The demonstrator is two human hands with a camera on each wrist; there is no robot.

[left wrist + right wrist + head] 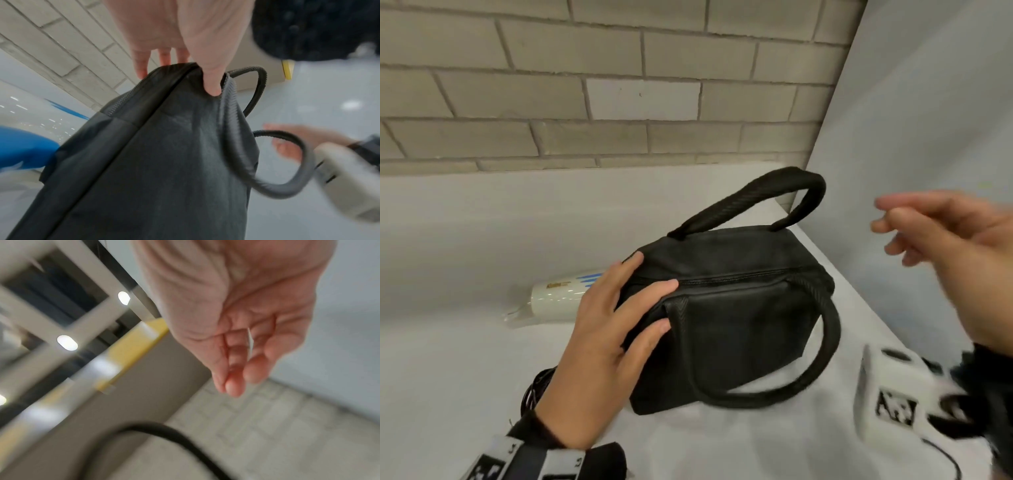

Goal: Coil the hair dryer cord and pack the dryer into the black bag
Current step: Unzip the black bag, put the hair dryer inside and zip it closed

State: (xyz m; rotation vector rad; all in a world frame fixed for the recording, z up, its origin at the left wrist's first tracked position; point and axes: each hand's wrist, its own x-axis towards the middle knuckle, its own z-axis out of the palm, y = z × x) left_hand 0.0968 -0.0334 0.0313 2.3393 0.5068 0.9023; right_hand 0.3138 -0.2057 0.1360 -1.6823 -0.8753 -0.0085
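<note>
The black bag [739, 318] [164, 162] lies on the white counter [448, 359] with its zipper [732, 277] closed along the top. My left hand [657, 294] [176, 78] grips its left end, fingers over the top and thumb pressed into the front. My right hand [893, 226] [242, 369] hovers blurred to the right of the bag, loosely curled and holding nothing. Behind my left hand lies what looks like the white hair dryer [558, 296] with blue stripes. A black coil of cord [536, 387] shows just under my left wrist.
A brick wall [619, 102] runs along the back of the counter, and a plain grey panel [928, 120] closes the right side. One bag handle [756, 195] stands up at the rear; the other [828, 342] hangs over the front.
</note>
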